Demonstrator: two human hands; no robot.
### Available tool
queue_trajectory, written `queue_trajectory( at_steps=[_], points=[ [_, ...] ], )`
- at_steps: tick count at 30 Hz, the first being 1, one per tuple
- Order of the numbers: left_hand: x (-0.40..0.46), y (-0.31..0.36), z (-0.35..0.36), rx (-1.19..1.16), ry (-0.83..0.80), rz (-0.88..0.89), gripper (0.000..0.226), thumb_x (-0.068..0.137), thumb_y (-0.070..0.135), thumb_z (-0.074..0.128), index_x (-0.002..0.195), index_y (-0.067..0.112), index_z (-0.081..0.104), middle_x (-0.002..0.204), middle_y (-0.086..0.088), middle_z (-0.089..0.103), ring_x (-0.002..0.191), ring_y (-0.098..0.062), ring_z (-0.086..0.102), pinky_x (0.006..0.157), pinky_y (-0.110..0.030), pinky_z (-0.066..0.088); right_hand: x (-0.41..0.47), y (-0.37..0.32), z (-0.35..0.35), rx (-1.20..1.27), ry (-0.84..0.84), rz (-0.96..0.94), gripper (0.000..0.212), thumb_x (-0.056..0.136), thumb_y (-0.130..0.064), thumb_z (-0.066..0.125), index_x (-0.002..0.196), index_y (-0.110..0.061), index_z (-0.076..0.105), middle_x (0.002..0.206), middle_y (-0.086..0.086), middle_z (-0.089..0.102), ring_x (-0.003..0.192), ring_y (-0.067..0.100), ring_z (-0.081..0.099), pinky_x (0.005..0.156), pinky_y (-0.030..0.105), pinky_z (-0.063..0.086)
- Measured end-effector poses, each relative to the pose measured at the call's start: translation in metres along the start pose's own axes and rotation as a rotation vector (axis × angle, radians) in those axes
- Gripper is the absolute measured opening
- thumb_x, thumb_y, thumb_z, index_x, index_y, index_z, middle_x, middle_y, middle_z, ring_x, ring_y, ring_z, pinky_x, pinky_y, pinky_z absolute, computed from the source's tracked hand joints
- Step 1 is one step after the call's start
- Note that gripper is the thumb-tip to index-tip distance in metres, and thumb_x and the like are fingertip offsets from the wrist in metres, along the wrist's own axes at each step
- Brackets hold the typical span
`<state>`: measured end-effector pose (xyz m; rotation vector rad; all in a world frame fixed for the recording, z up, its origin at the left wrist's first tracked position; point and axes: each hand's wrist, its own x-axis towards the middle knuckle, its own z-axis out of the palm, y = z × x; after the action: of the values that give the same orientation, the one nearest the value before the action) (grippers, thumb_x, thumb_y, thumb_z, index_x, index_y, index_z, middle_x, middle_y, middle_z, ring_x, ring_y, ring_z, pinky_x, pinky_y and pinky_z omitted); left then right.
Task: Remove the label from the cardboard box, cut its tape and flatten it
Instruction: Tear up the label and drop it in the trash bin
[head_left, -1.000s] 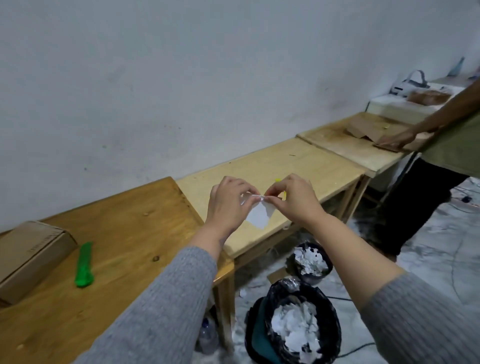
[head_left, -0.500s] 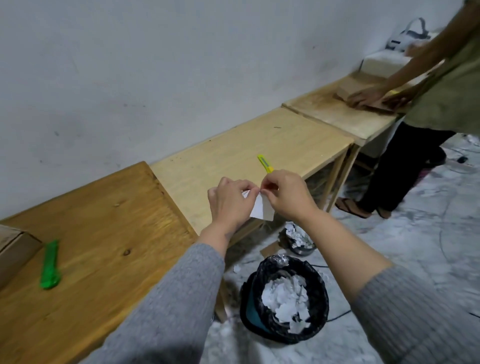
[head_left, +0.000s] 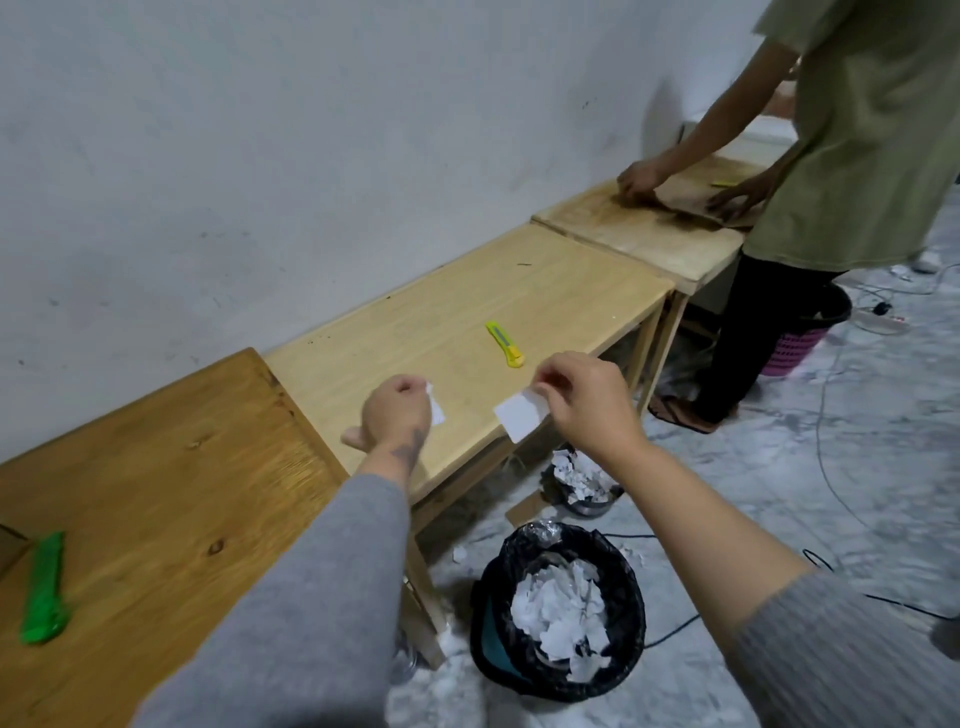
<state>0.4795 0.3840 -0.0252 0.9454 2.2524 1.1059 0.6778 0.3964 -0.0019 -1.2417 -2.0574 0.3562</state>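
Observation:
The white label is torn in two. My left hand (head_left: 397, 413) pinches a small white label piece (head_left: 436, 408), and my right hand (head_left: 584, 397) pinches a larger white label piece (head_left: 521, 415). Both hands hover over the front edge of the pale wooden table (head_left: 441, 322), apart from each other. A green utility knife (head_left: 44, 590) lies on the darker wooden table (head_left: 156, 467) at the left. Only a sliver of the cardboard box (head_left: 6, 545) shows at the far left edge.
A yellow utility knife (head_left: 505, 344) lies on the pale table. A black-lined bin (head_left: 563, 610) full of white paper scraps stands on the floor below my hands, a smaller bin (head_left: 582, 480) behind it. Another person (head_left: 831, 156) presses cardboard at the far table. Cables cross the floor.
My hands have pulled apart and the label has torn into two pieces. The view has swung right, so the cardboard box has almost left the frame.

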Motion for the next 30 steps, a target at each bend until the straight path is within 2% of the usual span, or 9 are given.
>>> queue_trajectory(
  at_steps=[4,8,10,13,17,20,24,28,30],
  points=[
    [-0.005,0.009,0.007,0.042,-0.078,0.12,0.018,0.089,0.051,0.056,0.08,0.038,0.064,0.101,0.02,0.062,0.114,-0.013,0.049,0.074,-0.034,0.011,0.001,0.002,-0.015,0.248,-0.015,0.219,0.003,0.081,-0.015,0.072,0.084,-0.014,0.074,0.075,-0.008,0.067,0.07,-0.002,0.06,0.065,0.006,0.046],
    [-0.023,0.015,0.027,-0.1,-0.077,0.115,0.015,0.086,0.052,0.061,0.076,0.04,0.065,0.104,0.02,0.064,0.115,-0.011,0.05,0.073,-0.033,0.012,0.008,-0.011,-0.009,0.339,-0.04,0.255,0.01,0.079,-0.014,0.074,0.089,-0.013,0.074,0.072,-0.007,0.066,0.066,-0.003,0.057,0.064,0.005,0.046],
    [-0.025,0.013,0.03,-0.181,-0.107,0.087,0.015,0.083,0.052,0.066,0.076,0.039,0.069,0.102,0.021,0.067,0.11,-0.01,0.054,0.078,-0.033,0.015,0.007,-0.011,-0.005,0.327,-0.059,0.253,0.014,0.08,-0.014,0.073,0.094,-0.014,0.073,0.072,-0.007,0.064,0.065,0.002,0.056,0.063,0.006,0.045],
    [-0.027,0.012,0.036,-0.304,-0.223,0.058,0.012,0.077,0.05,0.074,0.07,0.04,0.074,0.088,0.025,0.071,0.099,-0.012,0.063,0.099,-0.041,0.029,0.004,-0.008,0.001,0.33,-0.024,0.265,0.015,0.081,-0.013,0.071,0.096,-0.015,0.072,0.073,-0.005,0.064,0.067,0.006,0.057,0.063,0.006,0.044],
    [-0.031,0.012,0.035,-0.37,-0.348,0.057,0.017,0.058,0.061,0.072,0.069,0.048,0.074,0.078,0.023,0.072,0.089,-0.016,0.067,0.101,-0.058,0.041,0.001,-0.009,0.007,0.271,0.016,0.259,0.01,0.083,-0.014,0.069,0.093,-0.017,0.071,0.077,-0.001,0.065,0.068,0.008,0.055,0.062,0.015,0.045],
    [-0.034,0.015,0.031,-0.397,-0.407,0.061,0.018,0.06,0.06,0.072,0.07,0.046,0.076,0.08,0.02,0.073,0.09,-0.02,0.067,0.103,-0.06,0.038,0.002,-0.009,0.007,0.202,0.018,0.251,0.013,0.085,-0.016,0.065,0.097,-0.017,0.07,0.086,0.0,0.064,0.072,0.01,0.054,0.066,0.025,0.046],
    [-0.035,0.016,0.027,-0.433,-0.415,0.058,0.037,0.048,0.073,0.07,0.072,0.045,0.076,0.082,0.018,0.074,0.097,-0.022,0.067,0.104,-0.056,0.039,0.003,-0.01,0.008,0.157,-0.064,0.285,0.022,0.086,-0.026,0.065,0.104,-0.017,0.07,0.094,-0.003,0.061,0.078,0.007,0.051,0.071,0.023,0.041],
    [-0.038,0.019,0.023,-0.4,-0.48,0.12,0.036,0.054,0.077,0.065,0.074,0.049,0.075,0.086,0.023,0.073,0.106,-0.013,0.064,0.11,-0.05,0.033,0.002,-0.007,0.004,0.127,-0.083,0.411,0.011,0.083,-0.028,0.06,0.086,-0.023,0.07,0.078,-0.013,0.063,0.081,0.014,0.06,0.085,0.042,0.051],
    [-0.039,0.019,0.02,-0.375,-0.511,0.163,0.036,0.051,0.074,0.07,0.079,0.051,0.074,0.09,0.023,0.073,0.107,-0.011,0.063,0.11,-0.049,0.032,0.002,-0.005,0.0,0.144,-0.09,0.472,0.009,0.08,-0.03,0.06,0.073,-0.03,0.065,0.072,-0.013,0.064,0.077,0.016,0.063,0.085,0.047,0.052]
  ],
)
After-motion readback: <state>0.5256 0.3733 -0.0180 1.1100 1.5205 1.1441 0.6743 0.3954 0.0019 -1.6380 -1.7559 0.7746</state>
